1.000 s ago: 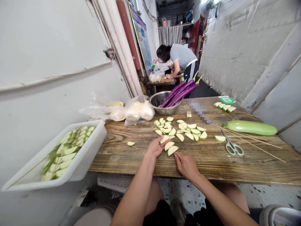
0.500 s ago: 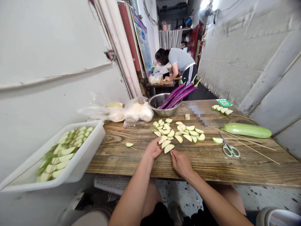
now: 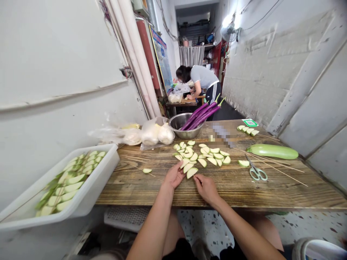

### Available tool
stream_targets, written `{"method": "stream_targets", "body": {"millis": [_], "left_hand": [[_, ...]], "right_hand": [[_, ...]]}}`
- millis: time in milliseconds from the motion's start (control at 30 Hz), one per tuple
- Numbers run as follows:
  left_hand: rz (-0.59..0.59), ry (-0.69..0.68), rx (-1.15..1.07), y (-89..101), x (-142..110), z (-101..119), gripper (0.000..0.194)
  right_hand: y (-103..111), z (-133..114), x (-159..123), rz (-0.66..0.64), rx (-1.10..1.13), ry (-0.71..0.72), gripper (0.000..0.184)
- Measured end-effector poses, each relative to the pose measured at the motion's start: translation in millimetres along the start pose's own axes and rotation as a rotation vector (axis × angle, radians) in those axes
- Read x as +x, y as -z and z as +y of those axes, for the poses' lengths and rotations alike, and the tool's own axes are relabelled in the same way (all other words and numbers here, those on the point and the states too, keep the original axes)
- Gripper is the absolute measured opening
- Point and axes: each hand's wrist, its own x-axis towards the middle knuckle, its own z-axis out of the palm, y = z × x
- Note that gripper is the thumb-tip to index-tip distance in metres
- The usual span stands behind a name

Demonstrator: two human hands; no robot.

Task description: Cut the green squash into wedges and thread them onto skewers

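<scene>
My left hand (image 3: 175, 176) is closed around the side of a few pale green-skinned zucchini slices, the nearest being a half-moon slice (image 3: 187, 167) at its fingertips. A front slice (image 3: 192, 172) sits between my two hands, seemingly on a thin skewer whose length is mostly hidden. My right hand (image 3: 207, 188) pinches the skewer's near end just right of that slice. Just beyond my fingers, many loose zucchini slices (image 3: 214, 151) lie spread on the wooden table (image 3: 230, 191).
Left stands a white tub (image 3: 107, 173) of skewered slices. Behind are bagged white vegetables (image 3: 158, 134) and a steel bowl (image 3: 187, 134) with purple eggplants (image 3: 202, 115). At right lie scissors (image 3: 257, 172), bamboo skewers (image 3: 284, 173) and a whole zucchini (image 3: 272, 151). A person (image 3: 203, 77) bends over another table.
My camera view has shifted slightly, so the table's things appear lower and a little left. Both hands keep nearly the same pose around the slices.
</scene>
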Motion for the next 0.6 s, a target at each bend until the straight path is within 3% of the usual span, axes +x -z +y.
{"method": "stream_targets", "body": {"millis": [233, 367, 600], "left_hand": [[0.03, -0.13, 0.146, -3.6, -0.7, -9.7, 0.01], [-0.008, -0.139, 0.259, -7.4, -4.6, -13.1, 0.015], [0.093, -0.087, 0.171, -4.2, -1.7, -9.2, 0.004]], "right_hand": [[12.7, 2.6, -1.8, -0.051, 0.024, 0.035, 0.026], [17.6, 4.6, -6.2, -0.044, 0.017, 0.032, 0.026], [20.4, -3.3, -26.4, -0.017, -0.013, 0.004, 0.028]]}}
